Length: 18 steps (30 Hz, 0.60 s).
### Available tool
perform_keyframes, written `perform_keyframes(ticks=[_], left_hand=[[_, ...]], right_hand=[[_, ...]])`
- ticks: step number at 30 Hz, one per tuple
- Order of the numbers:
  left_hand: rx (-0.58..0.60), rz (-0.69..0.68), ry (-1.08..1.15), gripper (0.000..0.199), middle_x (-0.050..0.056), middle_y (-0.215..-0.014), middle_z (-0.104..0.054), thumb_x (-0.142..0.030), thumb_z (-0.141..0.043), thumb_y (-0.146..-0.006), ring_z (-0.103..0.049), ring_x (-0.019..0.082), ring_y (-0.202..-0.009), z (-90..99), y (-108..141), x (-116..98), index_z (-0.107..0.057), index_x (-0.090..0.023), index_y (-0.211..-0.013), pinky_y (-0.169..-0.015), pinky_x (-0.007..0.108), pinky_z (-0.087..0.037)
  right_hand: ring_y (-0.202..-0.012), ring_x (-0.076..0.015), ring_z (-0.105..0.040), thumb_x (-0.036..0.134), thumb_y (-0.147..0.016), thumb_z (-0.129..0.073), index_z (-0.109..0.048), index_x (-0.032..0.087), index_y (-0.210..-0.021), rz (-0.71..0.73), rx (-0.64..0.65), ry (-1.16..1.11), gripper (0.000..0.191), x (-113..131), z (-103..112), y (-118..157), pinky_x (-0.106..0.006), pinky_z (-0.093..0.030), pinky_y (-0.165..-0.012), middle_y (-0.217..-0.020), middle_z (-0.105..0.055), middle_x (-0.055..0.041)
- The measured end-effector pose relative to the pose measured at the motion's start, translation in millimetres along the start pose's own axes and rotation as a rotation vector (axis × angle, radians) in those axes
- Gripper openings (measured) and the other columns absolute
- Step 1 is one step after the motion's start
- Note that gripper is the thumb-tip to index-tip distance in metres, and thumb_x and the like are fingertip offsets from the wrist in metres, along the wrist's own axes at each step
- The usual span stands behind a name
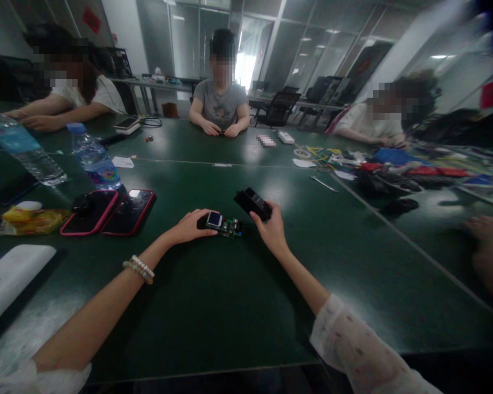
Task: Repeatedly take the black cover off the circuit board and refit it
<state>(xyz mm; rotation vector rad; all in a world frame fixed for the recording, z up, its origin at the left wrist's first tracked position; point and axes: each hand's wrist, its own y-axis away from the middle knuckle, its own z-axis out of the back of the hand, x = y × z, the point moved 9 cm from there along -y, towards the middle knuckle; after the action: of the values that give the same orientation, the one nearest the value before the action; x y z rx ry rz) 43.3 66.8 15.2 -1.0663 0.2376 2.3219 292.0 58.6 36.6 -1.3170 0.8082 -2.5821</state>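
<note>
Head view, sole view. Left hand [191, 225]: thumb and fingers closed on the left end of a small green circuit board [231, 226], beside its little square screen [215, 219]. Screen side faces up; components exposed toward the right end. Cannot tell whether the board rests on the counter [230, 312] or is held just above it. Right hand [273, 230]: gripping a black case [252, 203] by its near right end, thumb on the near side, case tilted, above and to the right of the board.

State of work: board and case are separate, near each other but apart, one per hand. Board is uncovered. No join made between the two at this moment. Inside of the case too dark to read; whether it holds any part, cannot tell. Amount done versus left, judged from this view: only the separation is certain; no finished assembly in the hands.

Surroundings: two phones with red edges [129, 214] and a bottle with a blue cap [92, 156] to the left; thin metal tool [324, 184] lying untouched beyond the right hand; heap of cables [411, 164] farther right. A person [221, 104] sits opposite, own hands together at the far edge.
</note>
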Motion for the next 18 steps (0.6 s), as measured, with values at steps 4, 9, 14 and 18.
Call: perform_keyframes(ticks=[4,9,14,18], left_hand=[[-0.015,-0.020,-0.009,0.063,0.009,-0.131,-0.060,-0.053,-0.071,-0.084,-0.056,0.030,-0.119,0.8,-0.5,0.4,-0.053,-0.028,-0.139,-0.102,0.047,-0.043],[-0.051,0.026,0.004,0.065,0.011,-0.125,-0.062,-0.056,-0.074,-0.080,-0.059,0.031,-0.113,0.4,-1.6,11.9,-0.057,-0.022,-0.132,-0.098,0.048,-0.047],[-0.064,0.057,0.019,0.085,0.015,-0.131,-0.060,-0.060,-0.078,-0.072,-0.057,0.034,-0.120,0.6,-1.2,12.6,-0.048,-0.020,-0.142,-0.103,0.051,-0.044],[-0.015,0.089,-0.011,0.098,0.018,-0.142,-0.053,-0.069,-0.075,-0.071,-0.052,0.038,-0.127,-0.3,0.0,8.1,-0.041,-0.019,-0.148,-0.105,0.054,-0.042]], right_hand=[[-0.112,-0.0286,-0.059,0.048,-0.087,-0.066,-0.047,0.020,-0.129,0.056,0.048,-0.123,0.054,28.1,-5.8,7.0,-0.048,-0.049,-0.099,-0.122,-0.059,-0.0131],[-0.112,-0.0282,-0.060,0.043,-0.090,-0.066,-0.047,0.022,-0.129,0.160,0.270,-0.151,0.049,61.6,-28.1,22.6,-0.047,-0.050,-0.098,-0.122,-0.059,-0.0127],[-0.113,-0.0289,-0.059,0.040,-0.089,-0.067,-0.045,0.023,-0.130,0.209,0.366,-0.112,0.050,61.6,-36.8,27.6,-0.049,-0.050,-0.098,-0.124,-0.058,-0.0128],[-0.114,-0.0285,-0.058,0.036,-0.088,-0.069,-0.046,0.023,-0.131,0.246,0.461,-0.074,0.051,55.5,-47.3,30.5,-0.049,-0.050,-0.099,-0.124,-0.057,-0.0124]])
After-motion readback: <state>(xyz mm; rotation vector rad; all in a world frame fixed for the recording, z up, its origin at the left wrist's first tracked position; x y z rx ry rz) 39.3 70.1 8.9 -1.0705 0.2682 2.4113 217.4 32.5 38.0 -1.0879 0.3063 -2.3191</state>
